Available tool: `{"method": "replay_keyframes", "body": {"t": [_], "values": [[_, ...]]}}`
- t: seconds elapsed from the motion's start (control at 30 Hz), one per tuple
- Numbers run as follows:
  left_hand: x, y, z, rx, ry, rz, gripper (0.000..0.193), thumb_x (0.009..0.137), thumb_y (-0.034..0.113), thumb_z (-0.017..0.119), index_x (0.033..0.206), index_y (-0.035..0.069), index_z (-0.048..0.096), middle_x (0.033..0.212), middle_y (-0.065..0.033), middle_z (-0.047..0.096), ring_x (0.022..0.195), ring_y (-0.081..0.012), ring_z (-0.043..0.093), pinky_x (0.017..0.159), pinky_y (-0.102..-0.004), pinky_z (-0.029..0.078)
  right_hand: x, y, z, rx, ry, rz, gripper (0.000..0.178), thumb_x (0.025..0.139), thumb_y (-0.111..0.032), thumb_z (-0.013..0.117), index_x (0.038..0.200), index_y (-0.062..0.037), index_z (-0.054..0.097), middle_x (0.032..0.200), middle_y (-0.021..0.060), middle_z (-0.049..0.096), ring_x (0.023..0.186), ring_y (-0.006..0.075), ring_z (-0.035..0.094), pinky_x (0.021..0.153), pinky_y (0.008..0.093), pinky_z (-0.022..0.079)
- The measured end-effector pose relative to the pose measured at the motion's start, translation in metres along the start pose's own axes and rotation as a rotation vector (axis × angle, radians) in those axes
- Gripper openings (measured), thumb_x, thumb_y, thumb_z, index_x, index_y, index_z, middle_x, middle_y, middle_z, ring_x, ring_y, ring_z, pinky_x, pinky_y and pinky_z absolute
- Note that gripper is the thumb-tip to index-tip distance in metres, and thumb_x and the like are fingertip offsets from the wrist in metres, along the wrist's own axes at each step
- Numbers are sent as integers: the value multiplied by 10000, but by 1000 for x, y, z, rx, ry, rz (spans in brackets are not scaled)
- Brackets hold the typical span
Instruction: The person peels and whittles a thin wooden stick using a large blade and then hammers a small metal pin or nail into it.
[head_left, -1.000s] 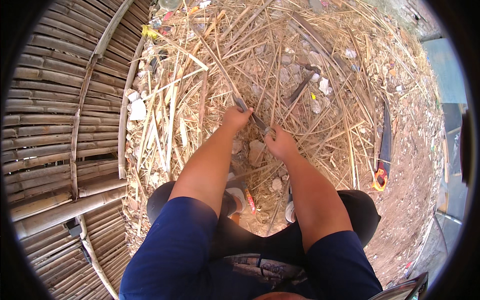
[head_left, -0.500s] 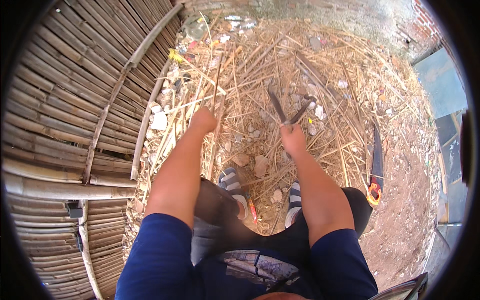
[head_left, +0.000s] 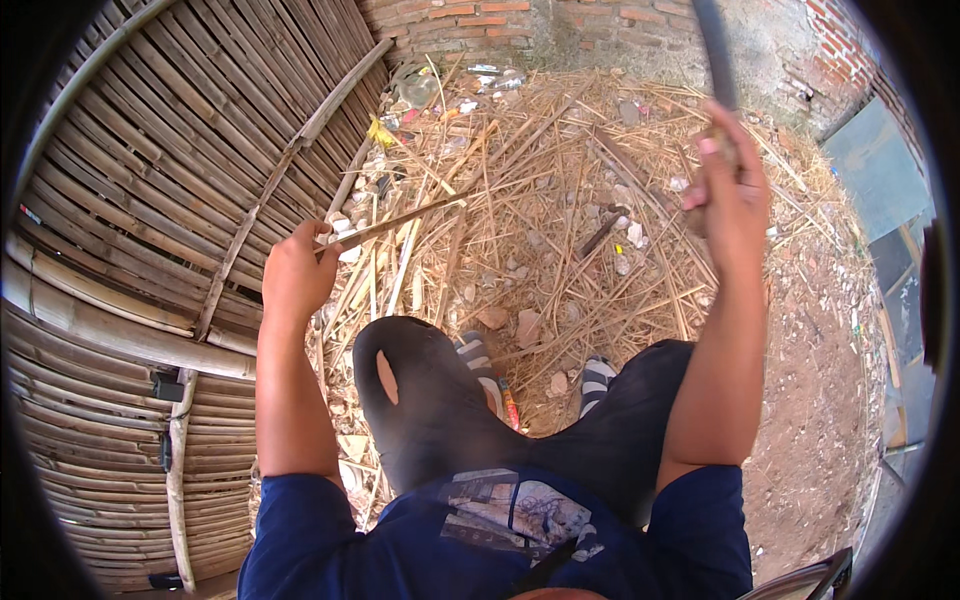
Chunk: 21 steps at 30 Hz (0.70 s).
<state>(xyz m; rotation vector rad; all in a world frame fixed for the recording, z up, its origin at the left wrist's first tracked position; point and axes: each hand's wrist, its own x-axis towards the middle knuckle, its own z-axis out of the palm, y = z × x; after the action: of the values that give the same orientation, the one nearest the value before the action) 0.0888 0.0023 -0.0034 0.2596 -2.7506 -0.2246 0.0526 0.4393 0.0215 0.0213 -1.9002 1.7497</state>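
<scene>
My left hand (head_left: 300,270) is closed around one end of a bamboo strip (head_left: 400,218). The strip slants up and to the right, its free end over the littered ground. Raised high at the right, my right hand (head_left: 735,190) grips a machete (head_left: 714,45). Its dark blade is blurred and points up past the picture's top edge; most of the handle is hidden in my fingers. Blade and strip are well apart. On the ground between my hands lies a short dark piece (head_left: 600,232), perhaps wood.
Dry bamboo splinters and straw (head_left: 540,210) cover the ground, mixed with stones. A bamboo slat wall (head_left: 190,200) stands close on the left and a brick wall (head_left: 480,25) at the back. Bluish panels (head_left: 880,165) lean at the right. My knees (head_left: 410,400) are bent below.
My right hand has swung the machete up and right, off the ground. My left hand has moved left, and its strip now tilts rightward. The saw at the right is no longer visible.
</scene>
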Motion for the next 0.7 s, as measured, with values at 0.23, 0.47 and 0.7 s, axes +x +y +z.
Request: {"method": "replay_keyframes", "body": {"t": [0.23,0.47,0.7], "values": [[-26,37,-21,-125,282,23,288,841,225,754,1076,75,685,766,-165,726,671,-294,713,651,-380,541,-1,2,-44,-5,80,-213,445,987,-245,616,1424,-199,551,1192,133,622,516,45,509,464,201,459],[22,13,12,-545,416,94,242,978,254,655,1034,19,652,815,-47,684,728,-146,679,693,-294,523,6,40,-35,-77,-106,-43,433,1006,-287,585,1432,-222,537,1357,145,574,524,48,503,482,214,475],[30,59,39,-1649,766,-238,296,1019,345,569,992,51,543,620,36,342,523,-82,305,498,-264,283,-5,49,-7,-41,-351,-30,298,1019,-267,567,1290,-191,665,1263,74,623,582,41,507,540,205,483]]}}
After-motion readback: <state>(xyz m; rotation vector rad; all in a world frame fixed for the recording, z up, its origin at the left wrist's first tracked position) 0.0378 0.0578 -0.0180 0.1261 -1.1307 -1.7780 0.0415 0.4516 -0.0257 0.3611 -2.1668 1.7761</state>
